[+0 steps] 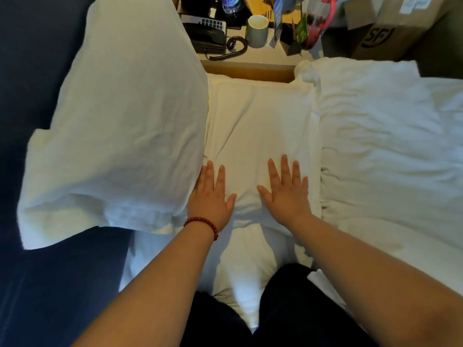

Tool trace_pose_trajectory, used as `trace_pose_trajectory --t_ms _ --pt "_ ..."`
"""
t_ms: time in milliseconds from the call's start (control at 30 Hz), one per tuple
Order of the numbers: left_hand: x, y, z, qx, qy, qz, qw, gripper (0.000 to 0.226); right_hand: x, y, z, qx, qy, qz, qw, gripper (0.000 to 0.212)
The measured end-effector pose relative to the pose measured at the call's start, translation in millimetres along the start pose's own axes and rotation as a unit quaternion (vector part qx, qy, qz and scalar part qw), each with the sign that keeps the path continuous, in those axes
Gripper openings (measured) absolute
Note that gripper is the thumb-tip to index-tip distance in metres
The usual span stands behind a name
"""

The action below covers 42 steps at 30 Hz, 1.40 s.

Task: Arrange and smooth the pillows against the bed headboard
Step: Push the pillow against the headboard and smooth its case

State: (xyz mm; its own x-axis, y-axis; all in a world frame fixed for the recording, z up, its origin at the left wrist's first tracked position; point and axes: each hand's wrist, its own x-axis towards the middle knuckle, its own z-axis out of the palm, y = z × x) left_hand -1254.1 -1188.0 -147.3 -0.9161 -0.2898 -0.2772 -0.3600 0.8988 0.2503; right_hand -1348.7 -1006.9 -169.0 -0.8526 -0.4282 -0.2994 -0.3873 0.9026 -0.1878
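I am pressing both hands, left (213, 196) and right (288, 194), open and flat, gripping nothing, on the centre pillow (258, 126). Pushing leftward risks toppling the upright pillow (120, 121) leaning at the headboard (37, 58).

The cardboard box (390, 28) bears a black "SF" logo; other labels are too blurred to read.

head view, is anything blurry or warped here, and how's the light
Head view: wide-angle warp bends the edges, so the propped pillow and forearms bulge outward; the nightstand clutter at the top, the mug and telephone, is soft and smeared; light is dim, the flat pillow under the left hand and right hand is brightest, and the dark headboard holds no detail.
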Motion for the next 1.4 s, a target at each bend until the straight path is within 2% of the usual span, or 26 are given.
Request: trace_pose_trajectory --t_ms 233,400,600,733,900,1000,1133,1333,1400 --pt "-36.8 -18.4 9.7 0.046 -0.022 0.056 0.997 0.078 -67.1 11.0 25.8 0.015 -0.036 0.007 0.999 0.074" --pt "-52.2 -4.8 25.9 0.071 -0.045 0.052 0.995 0.083 -119.1 24.0 45.9 -0.029 -0.125 0.066 0.990 0.074" --pt "-63.5 4.1 39.3 0.081 -0.073 0.063 0.992 0.082 -131.9 15.0 43.7 0.016 -0.146 0.075 0.986 0.071" --pt "-62.1 4.1 51.6 0.081 -0.054 0.056 0.994 0.087 -123.6 27.8 51.5 -0.004 -0.140 0.039 0.989 0.069" --pt "-77.0 14.1 87.9 0.077 -0.018 0.038 0.996 0.087 -109.7 50.7 66.0 -0.079 -0.145 -0.091 0.982 0.057" --pt "-83.8 17.0 108.5 0.097 -0.023 0.023 0.995 0.085 -102.6 59.3 87.0 -0.078 -0.102 -0.131 0.983 0.053" --pt "-80.5 17.7 121.5 0.090 -0.005 -0.010 0.996 0.077 -85.8 60.5 107.7 -0.043 -0.012 -0.137 0.990 0.065" --pt "-75.8 27.2 147.4 0.062 0.007 -0.061 0.996 0.064 -55.0 84.6 122.5 -0.030 0.146 -0.182 0.972 0.048" --pt "-79.6 30.5 157.6 0.046 0.029 -0.080 0.995 0.063 -48.1 95.2 129.5 -0.017 0.204 -0.192 0.960 0.033"
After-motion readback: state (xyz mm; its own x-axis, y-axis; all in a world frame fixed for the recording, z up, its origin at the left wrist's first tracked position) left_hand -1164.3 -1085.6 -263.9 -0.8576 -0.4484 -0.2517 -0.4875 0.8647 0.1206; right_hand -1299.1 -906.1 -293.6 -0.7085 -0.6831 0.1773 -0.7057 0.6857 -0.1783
